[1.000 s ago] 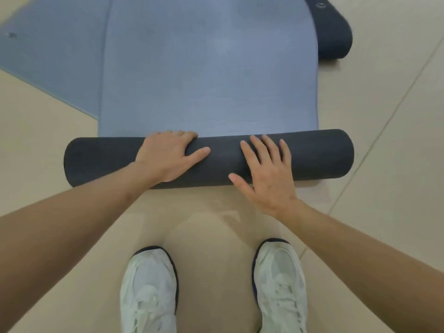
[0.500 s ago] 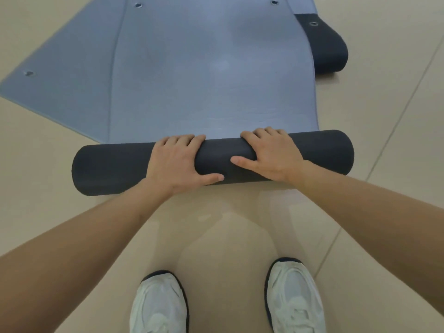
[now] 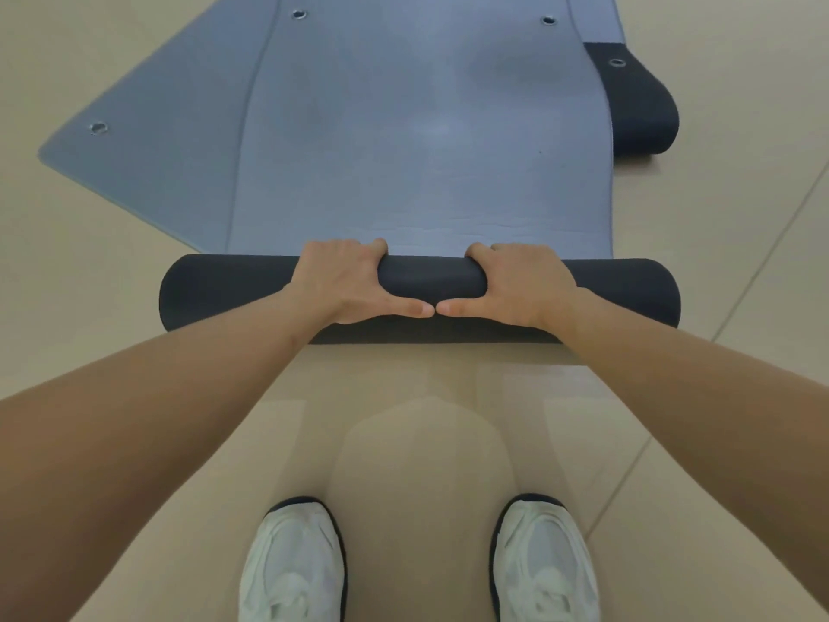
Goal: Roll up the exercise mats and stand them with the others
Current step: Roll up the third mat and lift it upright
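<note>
The pale tiled floor filled most of what you saw, and on it lay the blue mat you were working on, running away from you with most of its length flat. A second mat lay flat under it, showing at an angle on the left, so by my reading you were early in the job: one roll partly made, another mat untouched, and nothing yet stood up, with the other mats out of view. The dark roll sat across the near end of the blue mat, between you and the flat stretch. At the far right a dark curled end rested on the floor; I could not tell which mat it belonged to. Your left hand and right hand both gripped the middle of the roll, fingers curled over its far side, thumbs along the near side, tips almost meeting. Your white shoes stood near, well apart from the roll. Small metal eyelets dotted the mats' far edges
</note>
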`<state>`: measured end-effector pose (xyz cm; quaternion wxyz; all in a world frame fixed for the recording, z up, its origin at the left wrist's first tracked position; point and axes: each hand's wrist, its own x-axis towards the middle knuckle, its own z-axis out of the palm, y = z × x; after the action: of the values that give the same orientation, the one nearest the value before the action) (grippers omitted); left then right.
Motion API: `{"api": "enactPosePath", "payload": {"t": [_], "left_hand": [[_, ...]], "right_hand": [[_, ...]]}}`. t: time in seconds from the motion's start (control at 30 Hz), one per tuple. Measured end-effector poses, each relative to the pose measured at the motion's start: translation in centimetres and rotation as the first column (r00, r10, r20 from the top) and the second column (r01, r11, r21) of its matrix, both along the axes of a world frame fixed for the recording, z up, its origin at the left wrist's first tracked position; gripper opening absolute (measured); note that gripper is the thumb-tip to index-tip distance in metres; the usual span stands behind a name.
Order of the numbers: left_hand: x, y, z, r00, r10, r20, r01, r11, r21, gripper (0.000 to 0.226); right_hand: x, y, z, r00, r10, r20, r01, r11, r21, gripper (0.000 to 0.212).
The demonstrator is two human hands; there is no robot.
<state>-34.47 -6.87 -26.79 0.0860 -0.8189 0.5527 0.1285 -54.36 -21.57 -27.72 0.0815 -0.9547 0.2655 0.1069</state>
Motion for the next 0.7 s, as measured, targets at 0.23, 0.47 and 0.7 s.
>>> {"api": "enactPosePath", "payload": {"t": [0.23,0.47,0.7], "left_hand": [[-3.3,5.9,-0.3,0.995,-0.025,-0.096,0.032,0.997,0.064,0.106],[-8.6,13.2,-0.5,0.986,-0.024,-0.164,0.045,0.991,0.124,0.101],[-8.6,12.9,-0.4,0.98,0.023,-0.199,0.008,0.988,0.153,0.107]], "right_hand": [[-4.2,6.5,0.6,0.999,0.002,-0.043,0.003,0.994,0.112,0.081],[-9.4,13.0,1.0,0.994,0.044,-0.102,-0.024,0.981,0.192,0.082],[-9.6,13.5,0.7,0.998,-0.01,-0.064,0.021,0.987,0.159,0.09]]}}
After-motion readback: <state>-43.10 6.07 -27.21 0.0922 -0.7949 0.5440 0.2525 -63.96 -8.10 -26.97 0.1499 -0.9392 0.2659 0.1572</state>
